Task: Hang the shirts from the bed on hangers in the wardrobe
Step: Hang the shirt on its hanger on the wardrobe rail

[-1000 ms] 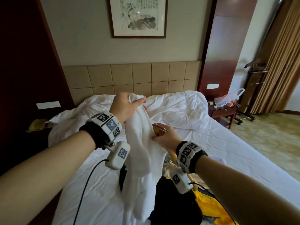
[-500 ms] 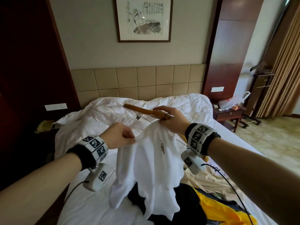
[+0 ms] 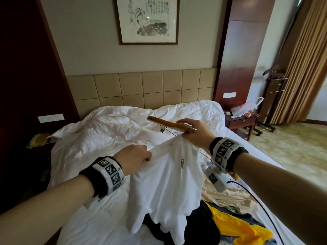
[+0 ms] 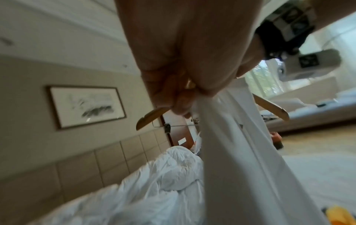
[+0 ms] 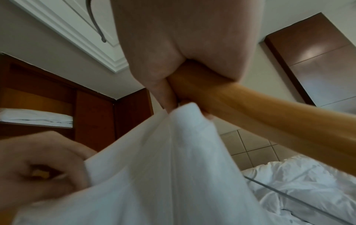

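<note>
1. The left hand (image 3: 134, 157), sitting lower and to the left of the wooden hanger (image 3: 169, 123), is closing its curled fingers round a bunched edge of the white shirt (image 3: 164, 188) and pulling it taut toward itself.

2. The white shirt is hanging between the two hands above the bed (image 3: 92, 200), its upper edge stretching up and to the right toward the hanger, its body draping down over a dark garment (image 3: 185, 230) and a yellow one (image 3: 235, 225) lying below the hanger.

3. The wooden hanger is lying nearly level, its long axis running left to right, its bare left arm pointing out over the rumpled duvet (image 3: 123, 124) and clear of the cloth; the other arm is passing behind the wrist, with its tip showing only in the left wrist view.

4. The right hand (image 3: 192, 133) is wrapping its fingers round the middle of the hanger while also pinching the shirt's top edge just beneath it.

5. Judging from this, the coming move is turning on that free left arm: the left hand, the nearer one, is holding the fabric below it and would need to carry the opening up and over the tip.
</note>
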Tool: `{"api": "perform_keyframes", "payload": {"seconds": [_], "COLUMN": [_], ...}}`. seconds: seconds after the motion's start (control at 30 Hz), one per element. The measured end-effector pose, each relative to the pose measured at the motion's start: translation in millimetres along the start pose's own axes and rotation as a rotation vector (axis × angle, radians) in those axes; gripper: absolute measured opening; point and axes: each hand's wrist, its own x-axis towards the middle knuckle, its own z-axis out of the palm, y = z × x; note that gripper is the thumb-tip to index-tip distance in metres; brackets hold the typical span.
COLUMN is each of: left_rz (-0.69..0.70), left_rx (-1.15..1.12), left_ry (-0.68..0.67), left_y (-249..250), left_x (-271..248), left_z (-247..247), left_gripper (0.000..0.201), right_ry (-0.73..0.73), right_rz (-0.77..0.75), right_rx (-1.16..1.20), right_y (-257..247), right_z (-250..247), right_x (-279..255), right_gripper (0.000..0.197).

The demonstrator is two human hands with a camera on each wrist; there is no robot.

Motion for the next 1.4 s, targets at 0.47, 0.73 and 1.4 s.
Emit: {"api": "perform_keyframes", "payload": {"seconds": [0.47,0.73,1.4], "left_rz": [-0.443,-0.367,-0.538], "left_rx": [-0.768,-0.568,-1.027], "left_ry": [0.067,-0.169,-0.051], "left_y": [0.5,8.4,-2.3], "left_x": [29.5,27.3,21.8], "left_z": [-26.3,-57.1,-78.3], "left_gripper": [0.056,0.079,0.066], "right_ry": [-0.044,0.220,0.104], "right_rz": [0.019,-0.119,-0.255], "right_rx": [0.082,0.740,0.891], "right_y": [16.4,-23.5,-48.8], "right_z": [6.2,-39.2,0.0], "right_x": [0.4,-3.9,-37.3], "right_gripper": [0.050,0.019,0.009]}}
